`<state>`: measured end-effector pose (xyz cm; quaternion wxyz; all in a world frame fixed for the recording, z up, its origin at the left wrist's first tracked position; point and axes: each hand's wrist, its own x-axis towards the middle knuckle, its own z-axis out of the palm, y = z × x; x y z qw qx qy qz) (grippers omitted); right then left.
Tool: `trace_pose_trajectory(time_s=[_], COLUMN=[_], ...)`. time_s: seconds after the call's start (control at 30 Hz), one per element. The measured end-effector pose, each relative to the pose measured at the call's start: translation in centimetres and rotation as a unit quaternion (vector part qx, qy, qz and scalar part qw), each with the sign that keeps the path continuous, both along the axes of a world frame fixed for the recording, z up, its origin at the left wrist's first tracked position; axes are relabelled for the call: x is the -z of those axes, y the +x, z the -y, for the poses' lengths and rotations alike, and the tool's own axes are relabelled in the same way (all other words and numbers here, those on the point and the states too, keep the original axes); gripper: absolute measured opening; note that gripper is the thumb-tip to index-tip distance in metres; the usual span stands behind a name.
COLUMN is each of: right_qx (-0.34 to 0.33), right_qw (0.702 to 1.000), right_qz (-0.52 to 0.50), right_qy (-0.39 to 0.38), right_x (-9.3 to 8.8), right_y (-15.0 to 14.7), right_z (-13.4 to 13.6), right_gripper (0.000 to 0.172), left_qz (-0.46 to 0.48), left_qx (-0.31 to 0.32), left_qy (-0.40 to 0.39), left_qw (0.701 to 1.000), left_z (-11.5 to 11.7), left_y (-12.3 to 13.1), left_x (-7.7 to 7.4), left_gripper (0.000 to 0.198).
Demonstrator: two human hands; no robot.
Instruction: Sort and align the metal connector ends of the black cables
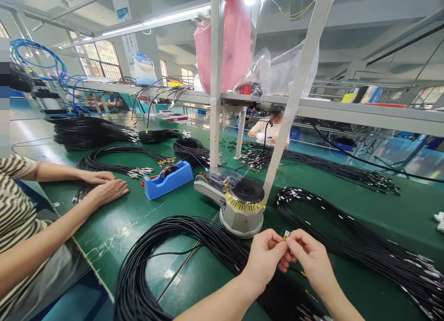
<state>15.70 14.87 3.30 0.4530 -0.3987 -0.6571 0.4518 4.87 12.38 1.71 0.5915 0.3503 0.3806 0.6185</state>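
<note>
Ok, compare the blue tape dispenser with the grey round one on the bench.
The blue tape dispenser is a low, boxy block lying lengthwise, with its roll standing on edge inside; the grey round dispenser is a drum with a black disc lying flat on top and yellow-black markings round its rim. The blue one sits nearer the co-worker's hands; the grey one sits just beyond the wearer's left hand and right hand. Both rest on the green bench among black cables.

bright, even overhead tube light (173, 16), glare on green table (114, 228), wide-angle bending at edges
</note>
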Motion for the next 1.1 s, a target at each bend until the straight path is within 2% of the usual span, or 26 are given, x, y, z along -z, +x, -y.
trace_pose_trajectory(time_s=[0.33, 0.47, 0.63, 0.77, 0.9, 1.0, 1.03, 1.1], right_qx=[-0.002, -0.006, -0.038, -0.058, -0.049, -0.024, -0.018, -0.016], right_qw=[1.000, 0.999, 0.997, 0.996, 0.993, 0.995, 0.996, 0.998], right_qz=[-0.005, 0.032, 0.070, 0.055, 0.076, 0.091, 0.081, 0.043], right_qy=[0.010, 0.030, -0.015, -0.041, -0.080, -0.044, -0.015, 0.031], right_x=[-0.3, -0.3, -0.3, 0.9, 2.4, 2.3, 1.9, 1.0], right_y=[-0.1, 0.3, 0.3, 0.0, 0.5, 1.1, 1.3, 1.6], right_z=[0.2, 0.0, 0.1, -0.3, -1.3, -1.7, -1.7, -1.5], right_gripper=[0.026, 0.029, 0.035, 0.038, 0.042, 0.053, 0.050, 0.031], left_qz=[-0.022, -0.029, -0.045, 0.005, 0.059, 0.045, 0.036, 0.027], left_qx=[0.004, 0.004, -0.041, -0.076, -0.095, -0.061, -0.050, -0.040], left_qy=[-0.005, 0.019, 0.043, 0.049, 0.066, 0.062, 0.060, 0.063], left_qw=[1.000, 0.999, 0.997, 0.996, 0.991, 0.995, 0.996, 0.997], left_z=[0.3, 0.6, 0.7, 0.8, 0.9, 0.8, 0.7, 0.7], left_y=[0.0, -0.4, -0.4, -0.5, -0.9, -0.7, -0.6, -0.3], left_x=[-0.3, -0.4, -0.4, -0.7, -0.9, -0.6, -0.5, -0.2], left_gripper=[0.033, 0.033, 0.042, 0.047, 0.042, 0.039, 0.038, 0.033])
